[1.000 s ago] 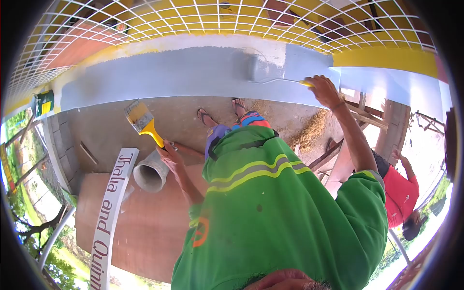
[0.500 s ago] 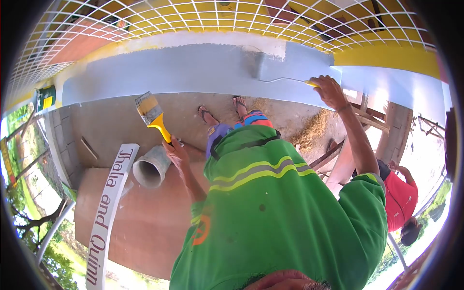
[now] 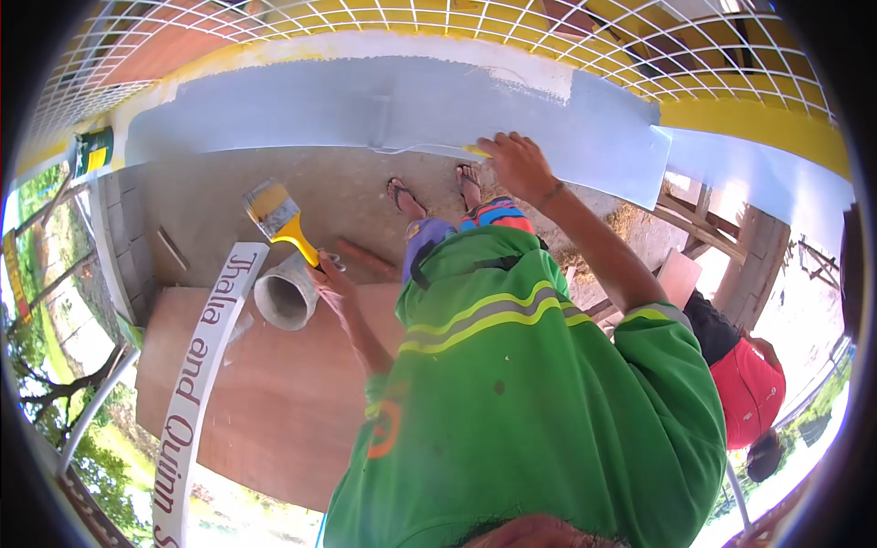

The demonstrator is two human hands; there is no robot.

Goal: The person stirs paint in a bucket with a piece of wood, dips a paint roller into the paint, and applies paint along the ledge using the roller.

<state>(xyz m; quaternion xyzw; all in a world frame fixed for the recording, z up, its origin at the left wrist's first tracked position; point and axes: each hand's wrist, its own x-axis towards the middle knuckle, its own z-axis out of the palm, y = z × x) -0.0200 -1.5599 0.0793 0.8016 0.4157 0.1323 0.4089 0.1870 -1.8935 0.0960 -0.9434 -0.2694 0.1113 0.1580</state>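
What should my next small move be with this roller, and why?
Probably guide the roller rightward, toward the pale patch. Your right hand grips its yellow handle, the roller appears to be against the grey-blue surface, and that patch looks bare of the grey-blue coat around it.

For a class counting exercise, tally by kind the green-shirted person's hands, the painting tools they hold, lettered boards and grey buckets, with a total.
Hands: 2 (left hand, right hand)
Painting tools: 2 (paintbrush, paint roller)
Lettered board: 1
Grey bucket: 1
Total: 6
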